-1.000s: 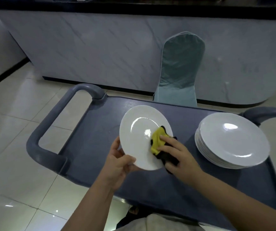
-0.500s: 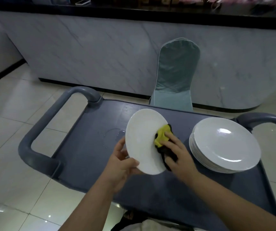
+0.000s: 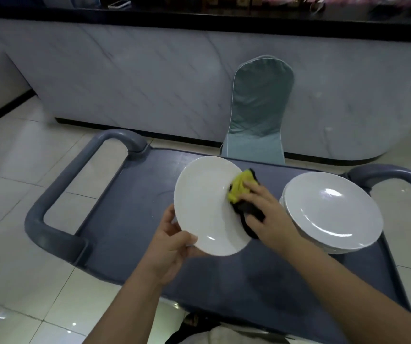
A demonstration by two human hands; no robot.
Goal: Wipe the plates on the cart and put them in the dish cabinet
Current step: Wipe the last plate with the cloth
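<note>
Our left hand clamps the round white ceramic plate, tilted above the grey plastic cart; our right hand presses a crumpled yellow-and-black cloth against its right rim. We should sweep the whole face, gripping firmly, near the stacked white plates.

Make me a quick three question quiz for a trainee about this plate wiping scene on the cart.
1. True or false: the left hand holds the plate by its near rim.
2. What does the right hand press on the plate? A) yellow and black cloth B) sponge C) paper towel
3. Where is the stack of plates on the cart: left end or right end?

Key: 1 true; 2 A; 3 right end.
</note>
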